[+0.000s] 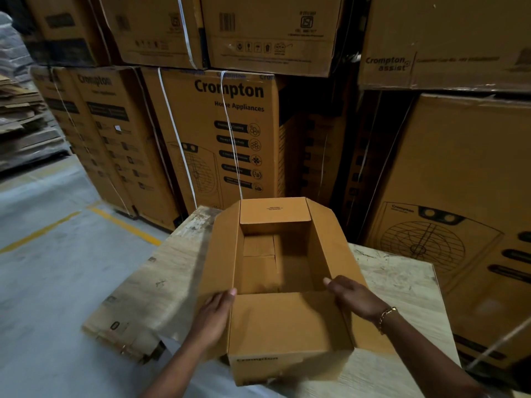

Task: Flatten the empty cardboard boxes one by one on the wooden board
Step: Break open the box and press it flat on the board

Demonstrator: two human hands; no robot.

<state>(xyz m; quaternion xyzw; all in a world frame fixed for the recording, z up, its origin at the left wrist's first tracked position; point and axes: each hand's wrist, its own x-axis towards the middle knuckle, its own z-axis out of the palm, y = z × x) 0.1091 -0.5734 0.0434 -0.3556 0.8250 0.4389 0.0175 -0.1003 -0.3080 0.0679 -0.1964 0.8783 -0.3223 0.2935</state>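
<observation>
- Big brown boxes (218,133) stand in tall stacks behind the open box. They fill the whole back of the room. Many say "Crompton" on them.
- Thin white straps (175,133) run down some of those stacked boxes.
- A grey floor (43,254) lies to the left of the open box. It has yellow lines (126,222) painted on it.
- A pile of flat cardboard (20,119) sits far to the left of the open box, near the edge of the view.
- The wooden board (396,282) lies under the open box. It is pale and scuffed.
- A flat cardboard sheet (138,305) lies just left of the open box and hangs over the board's left edge.
- The open box (287,320) sits upright on the board. Nothing is inside. All four top flaps are spread out.
- The left hand (214,314) holds the left flap of the open box near its front corner. The thumb is at the inner edge, and the fingers are on the outside.
- The right hand (353,297) holds the right flap near its front corner. The thumb points in over the box. Most of its fingers are hidden on the far side of the flap.
- A gold bracelet (386,317) is on the right wrist, just right of the open box.
</observation>
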